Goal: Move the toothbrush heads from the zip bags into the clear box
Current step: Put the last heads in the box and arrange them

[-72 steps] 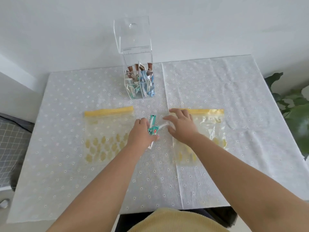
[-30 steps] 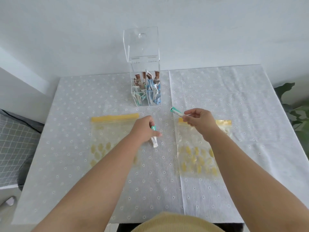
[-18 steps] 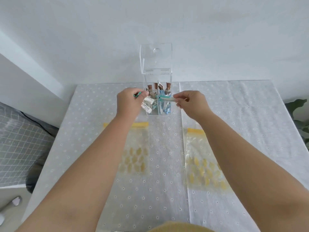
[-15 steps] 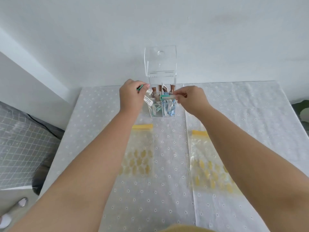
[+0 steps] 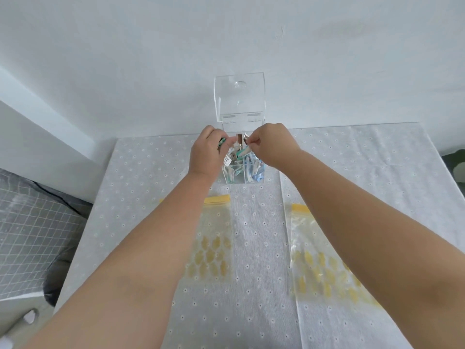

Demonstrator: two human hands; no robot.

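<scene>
The clear box (image 5: 254, 179) stands at the table's far edge with its lid (image 5: 239, 99) tipped up against the wall. Several wrapped toothbrush heads fill its compartments. My left hand (image 5: 207, 153) hovers over the box's left side, shut on a green-and-white wrapped toothbrush head (image 5: 227, 161). At the box's right side my right hand (image 5: 273, 147) pinches another wrapped toothbrush head (image 5: 242, 152), which points down into the box. Two zip bags with yellow seals lie flat nearer me, the left zip bag (image 5: 214, 238) partly under my forearm and the right zip bag (image 5: 317, 258) likewise.
A white dotted cloth (image 5: 251, 285) covers the table. The white wall rises just behind the box. A grey checked cushion (image 5: 30, 230) sits off the table's left edge, and a dark plant leaf (image 5: 454, 162) shows at the far right.
Both hands have carried their toothbrush heads from the bags up to the box. Over the last half second they have closed in over its open top, the packets tipping downward.
</scene>
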